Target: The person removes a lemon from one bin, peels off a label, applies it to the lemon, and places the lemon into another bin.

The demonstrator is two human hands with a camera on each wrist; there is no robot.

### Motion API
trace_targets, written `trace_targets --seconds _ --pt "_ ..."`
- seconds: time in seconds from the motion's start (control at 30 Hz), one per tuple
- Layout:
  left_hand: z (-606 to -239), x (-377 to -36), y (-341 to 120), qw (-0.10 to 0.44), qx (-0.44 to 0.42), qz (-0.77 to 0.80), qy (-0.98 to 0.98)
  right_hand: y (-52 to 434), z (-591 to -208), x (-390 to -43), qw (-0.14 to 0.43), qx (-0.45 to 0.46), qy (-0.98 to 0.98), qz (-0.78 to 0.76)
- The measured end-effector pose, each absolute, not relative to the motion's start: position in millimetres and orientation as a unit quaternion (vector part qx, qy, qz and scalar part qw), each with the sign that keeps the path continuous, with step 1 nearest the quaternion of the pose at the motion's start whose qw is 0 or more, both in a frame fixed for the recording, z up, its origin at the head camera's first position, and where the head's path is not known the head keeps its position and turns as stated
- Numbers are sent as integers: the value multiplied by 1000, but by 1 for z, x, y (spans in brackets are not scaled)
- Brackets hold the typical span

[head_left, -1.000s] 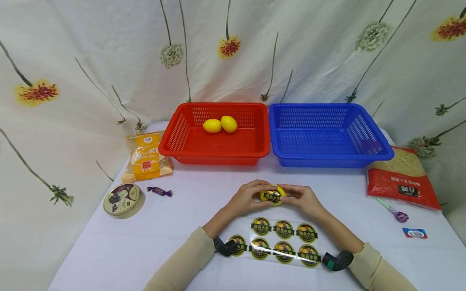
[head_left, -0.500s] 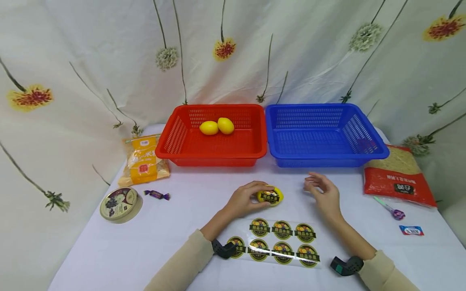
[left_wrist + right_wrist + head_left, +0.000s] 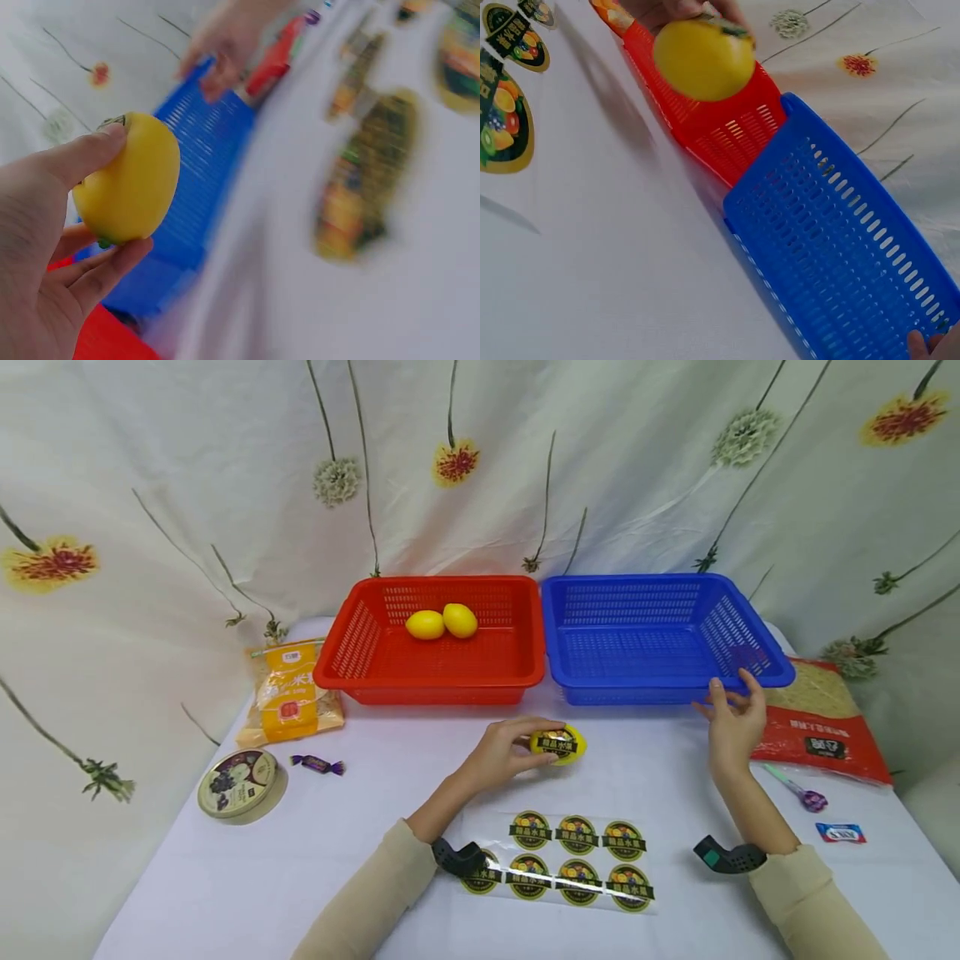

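While the left hand (image 3: pixel 501 752) grips the lemon (image 3: pixel 558 744), the relaxed right hand (image 3: pixel 731 718) touches the blue basket (image 3: pixel 772 675).

Three lemons: two (image 3: pixel 425 625) (image 3: pixel 460 620) in the red basket (image 3: pixel 360 652), one (image 3: pixel 558 744) stickered. Two baskets, red and blue (image 3: pixel 757 652). Seven stickers on the sheet (image 3: pixel 558 860), two wrapped candies (image 3: pixel 317 764) (image 3: pixel 838 833), one round tin (image 3: pixel 236 782)

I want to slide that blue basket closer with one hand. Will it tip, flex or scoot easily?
The blue basket looks like thin perforated plastic and holds nothing, so it is probably light and should scoot easily on the white tablecloth. It is wide and low, so tipping seems unlikely. The right hand touches one corner; pulling there may swing it.
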State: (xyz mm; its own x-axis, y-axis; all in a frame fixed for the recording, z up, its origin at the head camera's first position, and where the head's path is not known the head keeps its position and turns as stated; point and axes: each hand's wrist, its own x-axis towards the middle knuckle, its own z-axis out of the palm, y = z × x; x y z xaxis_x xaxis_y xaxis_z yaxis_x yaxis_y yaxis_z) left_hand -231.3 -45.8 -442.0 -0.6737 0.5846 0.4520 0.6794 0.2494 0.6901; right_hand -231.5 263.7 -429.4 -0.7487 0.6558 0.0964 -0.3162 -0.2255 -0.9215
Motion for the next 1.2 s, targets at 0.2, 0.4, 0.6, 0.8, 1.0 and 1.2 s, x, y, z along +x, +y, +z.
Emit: trace_targets --seconds 0.2,0.4,0.6,0.8,1.0,1.2 --pt "-380 -265 -2 98 -399 -506 -759 273 -424 -240 334 -152 -445 817" --pt "-331 -312 61 119 -379 -513 -761 275 -426 -246 353 -138 -446 811" --pt "-322 -358 126 114 -349 -458 -810 270 -432 -249 362 -121 -489 784" --pt "-351 -387 181 93 -297 -409 -858 270 -436 -246 358 -119 -509 773" --pt "-390 -394 209 9 -265 -318 -910 270 -440 -241 353 -126 -546 749" --pt "-398 -392 221 -97 -264 -216 -935 273 -439 -243 354 -128 -548 747"
